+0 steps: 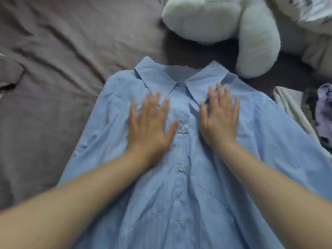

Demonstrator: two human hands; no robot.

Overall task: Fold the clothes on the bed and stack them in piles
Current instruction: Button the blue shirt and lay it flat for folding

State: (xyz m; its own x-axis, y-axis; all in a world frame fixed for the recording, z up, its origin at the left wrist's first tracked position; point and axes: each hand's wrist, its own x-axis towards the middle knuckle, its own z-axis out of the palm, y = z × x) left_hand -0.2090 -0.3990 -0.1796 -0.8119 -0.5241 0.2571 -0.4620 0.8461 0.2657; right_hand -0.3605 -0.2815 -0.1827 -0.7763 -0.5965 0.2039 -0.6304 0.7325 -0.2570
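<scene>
Pressing: both my palms lie flat on the front of the shirt, one on each side of the button placket.
Bed: wrinkled grey-brown bed sheet (53,51) carries everything in view.
Shirt: light blue button-up cotton shirt (179,194) lies face up in the middle of the bed, collar pointing away from me, buttoned, creased, with a chest pocket seam on its right half.
Plush: fluffy white stuffed toy (224,24) sits beyond the collar, its long limb touching the shirt's right shoulder.
Pile: cream cloth and purple-patterned clothes (305,112) are heaped at the right edge, just beside the shirt's sleeve.
Left hand (149,126): fingers straight and spread wide, gripping nothing, pressing the fabric below the left collar point.
Right hand (220,119): fingers straight and spread, gripping nothing, fingertips on the right collar point.
Buttons: small pale round buttons (183,130) run down the placket between my wrists.
</scene>
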